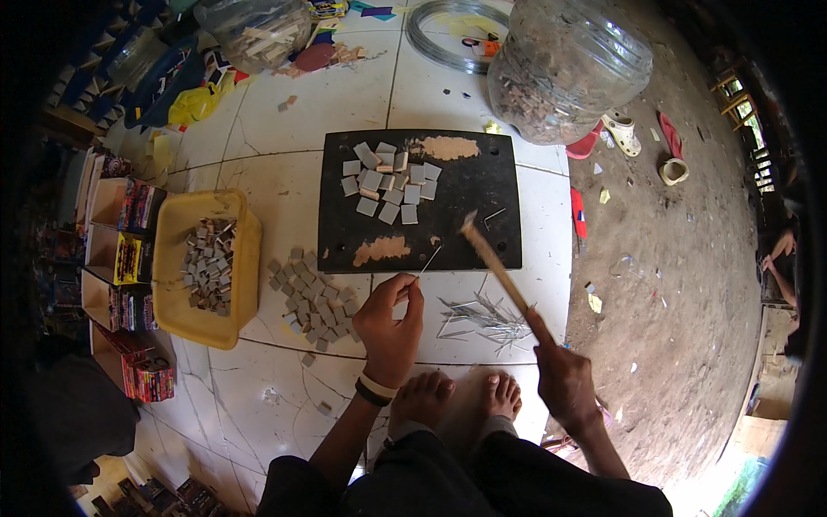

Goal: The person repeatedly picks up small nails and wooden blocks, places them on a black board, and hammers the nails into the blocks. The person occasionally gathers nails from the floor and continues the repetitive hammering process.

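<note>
My left hand point(389, 323) is closed in a pinch on a thin, straight metal nail point(430, 259), whose far end reaches over the near edge of a black board point(469, 194). My right hand point(566, 383) grips the wooden handle of a hammer point(504, 277), its head raised over the board's right part. Small grey-faced square pieces point(411, 195) with pale sides lie clustered on the board's upper left. A loose bit of metal point(494, 214) rests at its right. Between my hands, a heap of thin nails point(484, 320) is spread on the white tiles.
Left of my left hand lies a pile of grey squares point(314, 297). A yellow basin point(248, 284) holds more, beside stacked colourful boxes point(138, 258). At the back are a wire coil point(422, 39) and a large clear plastic container point(568, 69). Bare ground borders the tiles at right.
</note>
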{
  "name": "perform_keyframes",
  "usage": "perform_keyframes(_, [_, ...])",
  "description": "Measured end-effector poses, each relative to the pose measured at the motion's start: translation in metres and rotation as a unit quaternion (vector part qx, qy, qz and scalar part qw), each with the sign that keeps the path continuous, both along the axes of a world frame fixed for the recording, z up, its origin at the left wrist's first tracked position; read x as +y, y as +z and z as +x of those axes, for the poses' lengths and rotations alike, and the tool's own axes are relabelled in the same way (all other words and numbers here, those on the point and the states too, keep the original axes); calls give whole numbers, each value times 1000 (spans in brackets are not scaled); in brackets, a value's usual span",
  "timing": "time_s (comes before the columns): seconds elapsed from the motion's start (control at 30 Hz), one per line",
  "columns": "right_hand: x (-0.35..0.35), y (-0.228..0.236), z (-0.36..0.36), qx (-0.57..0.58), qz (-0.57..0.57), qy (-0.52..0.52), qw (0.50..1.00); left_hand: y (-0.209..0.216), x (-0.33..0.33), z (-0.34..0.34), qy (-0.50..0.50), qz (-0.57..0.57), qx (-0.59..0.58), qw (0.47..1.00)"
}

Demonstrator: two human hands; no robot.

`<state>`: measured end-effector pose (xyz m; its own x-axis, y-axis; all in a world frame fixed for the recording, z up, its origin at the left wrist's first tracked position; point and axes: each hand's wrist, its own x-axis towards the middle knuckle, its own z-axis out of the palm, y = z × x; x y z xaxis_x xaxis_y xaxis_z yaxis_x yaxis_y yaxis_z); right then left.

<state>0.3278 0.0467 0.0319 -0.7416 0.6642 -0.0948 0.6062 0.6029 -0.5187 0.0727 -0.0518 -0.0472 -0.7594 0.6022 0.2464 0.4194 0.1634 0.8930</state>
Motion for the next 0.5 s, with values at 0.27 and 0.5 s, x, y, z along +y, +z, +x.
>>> perform_keyframes(0.27, [59,-21,-67,93,66,-72,991,19,1,-2,20,21,-250,968])
perform_keyframes(0.5, [70,-14,-103,108,186,-61,975,51,0,-10,-20,11,-401,916])
